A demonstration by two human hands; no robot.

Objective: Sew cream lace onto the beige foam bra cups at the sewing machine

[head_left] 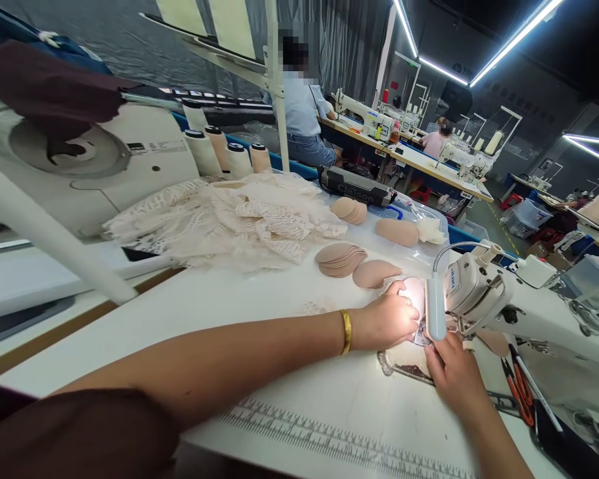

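Note:
My left hand (387,318), with a gold bangle at the wrist, is closed on a pale round pad (412,293) under the lamp glare beside the needle of the white sewing machine (529,319). My right hand (452,372) lies just in front of the needle area, fingers pressed down on the workpiece at the metal plate (404,362); the fingertips are hidden under the machine's lamp (434,307). What is being stitched is washed out by the light.
Stacks of beige pads (340,258) and a heap of cream lace (239,219) lie on the white table (259,313). Thread cones (219,150) stand behind. Red-handled scissors (522,392) rest under the machine arm. A printed ruler (329,442) runs along the table's front. Other people sit at machines beyond.

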